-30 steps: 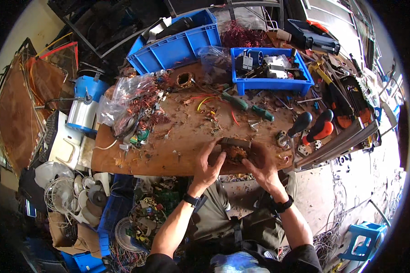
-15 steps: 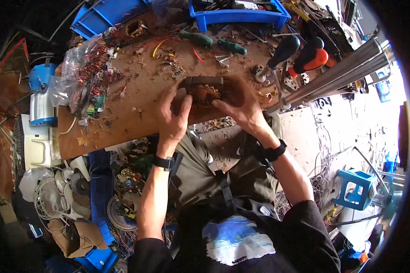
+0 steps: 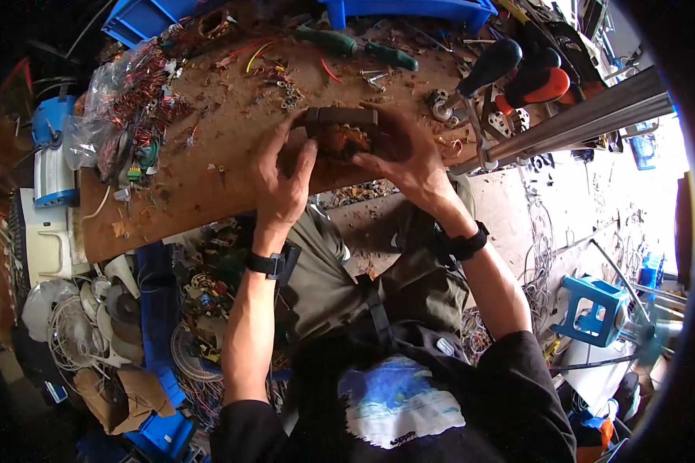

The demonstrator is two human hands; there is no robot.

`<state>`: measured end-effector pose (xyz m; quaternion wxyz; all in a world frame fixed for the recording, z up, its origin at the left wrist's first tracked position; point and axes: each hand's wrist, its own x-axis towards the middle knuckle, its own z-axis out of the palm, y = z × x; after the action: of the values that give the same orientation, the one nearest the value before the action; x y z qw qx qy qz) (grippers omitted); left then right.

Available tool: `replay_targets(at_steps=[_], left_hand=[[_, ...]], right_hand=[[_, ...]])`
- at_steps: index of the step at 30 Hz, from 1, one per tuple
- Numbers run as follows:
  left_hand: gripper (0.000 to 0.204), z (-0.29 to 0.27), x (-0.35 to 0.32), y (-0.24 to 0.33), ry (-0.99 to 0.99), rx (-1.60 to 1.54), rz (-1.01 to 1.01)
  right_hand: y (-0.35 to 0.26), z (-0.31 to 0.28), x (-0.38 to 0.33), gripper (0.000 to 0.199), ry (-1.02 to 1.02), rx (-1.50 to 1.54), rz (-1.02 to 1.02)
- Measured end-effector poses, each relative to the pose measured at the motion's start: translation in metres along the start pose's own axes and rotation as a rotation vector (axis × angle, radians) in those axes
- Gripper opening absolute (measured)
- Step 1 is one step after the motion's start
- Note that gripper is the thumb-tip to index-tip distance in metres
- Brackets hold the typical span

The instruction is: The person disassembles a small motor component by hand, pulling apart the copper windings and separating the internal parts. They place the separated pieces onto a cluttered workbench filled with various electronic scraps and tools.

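A motor stator (image 3: 343,140), a dark blocky core with reddish copper windings, is held over the near edge of the bench. My left hand (image 3: 284,176) grips its left side, thumb toward the front. On the opposite side my right hand (image 3: 413,171) closes round it, its thumb along the lower face. Fingers behind the core are partly hidden. Beyond the hands, two green-handled tools (image 3: 328,40) lie on the worn brown bench (image 3: 201,197) among screws (image 3: 374,79) and wire scraps.
A tangle of copper wire in clear plastic (image 3: 135,104) sits at left. Blue crates (image 3: 409,11) stand at the back. At right are screwdrivers with a dark blue handle (image 3: 493,65) and an orange-black one (image 3: 540,86), near metal bars (image 3: 579,119). A blue stool (image 3: 594,312) stands lower right.
The bench and its contents sit slightly higher and further left in the picture. Both hands keep hold of the stator, which has risen a little in view.
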<state>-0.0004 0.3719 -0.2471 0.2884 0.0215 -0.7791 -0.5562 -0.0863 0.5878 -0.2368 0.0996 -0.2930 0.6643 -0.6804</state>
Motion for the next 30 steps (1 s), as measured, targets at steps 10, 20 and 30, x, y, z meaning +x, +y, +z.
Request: replay_targets(at_steps=[10,20,30], left_hand=[[0.043,0.000,0.000,0.013,-0.009,0.010,-0.013],[0.045,-0.002,0.000,0.009,-0.002,0.090,0.070],[0.039,-0.006,0.002,0.022,-0.034,0.139,0.129]], right_hand=[[0.003,-0.001,-0.002,0.076,0.000,-0.049,-0.034],[-0.016,0.004,-0.007,0.084,-0.007,-0.242,0.045],[-0.039,0.011,-0.015,0.081,0.010,-0.359,0.077]])
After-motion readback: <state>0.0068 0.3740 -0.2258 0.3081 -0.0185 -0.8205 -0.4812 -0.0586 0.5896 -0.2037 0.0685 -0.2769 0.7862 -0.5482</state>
